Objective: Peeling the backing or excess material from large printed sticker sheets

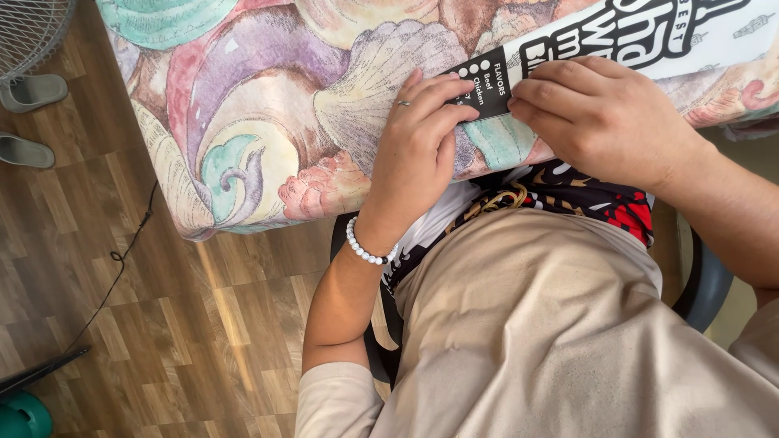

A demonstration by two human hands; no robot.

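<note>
A black-and-white printed paper wrapper lies flat on a table covered by a pastel seashell-patterned cloth. My left hand, wearing a ring and a white bead bracelet, presses its fingertips on the wrapper's near left corner. My right hand rests knuckles up on the wrapper's near edge, fingers curled down onto it. The two hands nearly touch at the corner. What lies under the right fingers is hidden.
I sit on a dark chair in a beige shirt. Wood-pattern floor at left carries a thin black cable, two grey slippers, a fan grille at top left and a teal object at bottom left.
</note>
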